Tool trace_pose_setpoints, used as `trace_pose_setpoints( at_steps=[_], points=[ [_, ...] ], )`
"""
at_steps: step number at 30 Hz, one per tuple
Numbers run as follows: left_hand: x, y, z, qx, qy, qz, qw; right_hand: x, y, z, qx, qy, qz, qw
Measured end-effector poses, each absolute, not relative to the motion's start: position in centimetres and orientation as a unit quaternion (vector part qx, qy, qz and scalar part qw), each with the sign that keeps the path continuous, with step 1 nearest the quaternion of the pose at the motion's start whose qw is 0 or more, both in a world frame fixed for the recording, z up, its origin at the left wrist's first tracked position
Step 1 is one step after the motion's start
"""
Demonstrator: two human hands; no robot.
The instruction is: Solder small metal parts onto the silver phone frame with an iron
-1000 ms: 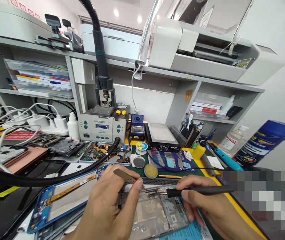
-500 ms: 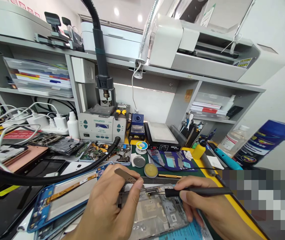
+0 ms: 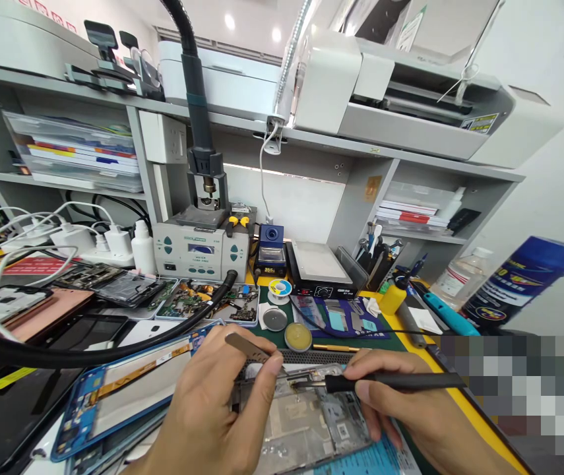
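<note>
An opened phone frame (image 3: 306,422) lies flat at the bottom centre, its bare metal insides facing up. My left hand (image 3: 212,409) is closed in a pinch on metal tweezers (image 3: 245,346), whose tips reach the frame's top edge. My right hand (image 3: 405,409) grips a black soldering iron handle (image 3: 395,380) like a pen. The iron's tip meets the tweezer tips at the top of the frame.
A blue-edged screen assembly (image 3: 123,389) lies to the left. Behind stand a hot-air station (image 3: 202,251), a small solder station (image 3: 270,254), a heating plate (image 3: 318,267), a flux tin (image 3: 298,336), and trays of circuit boards (image 3: 202,303). A thick black hose (image 3: 88,356) crosses the left foreground.
The soldering iron has slid slightly left along the frame's top edge. The left hand and tweezers stay almost still.
</note>
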State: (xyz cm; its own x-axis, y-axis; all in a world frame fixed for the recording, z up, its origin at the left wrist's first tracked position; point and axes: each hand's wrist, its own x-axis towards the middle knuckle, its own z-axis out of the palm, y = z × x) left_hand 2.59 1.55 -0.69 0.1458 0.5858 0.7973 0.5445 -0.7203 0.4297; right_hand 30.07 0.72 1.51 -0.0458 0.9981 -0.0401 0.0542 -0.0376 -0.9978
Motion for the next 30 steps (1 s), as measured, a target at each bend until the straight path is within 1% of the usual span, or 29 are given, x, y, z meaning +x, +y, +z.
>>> trace_pose_setpoints(
  at_steps=[15,25,30],
  points=[
    [2.6,1.6,-0.9,0.759,0.374,0.533,0.016,29.9,0.6,1.9,-0.505,-0.505,0.519,0.47],
    [2.6,1.6,-0.7,0.772,0.373,0.513,0.038,30.6,0.9,1.3,-0.536,-0.522,0.505,0.43],
    [2.5,1.5,-0.7,0.779,0.373,0.503,0.037,30.4,0.9,1.5,-0.536,-0.522,0.508,0.426]
  ],
)
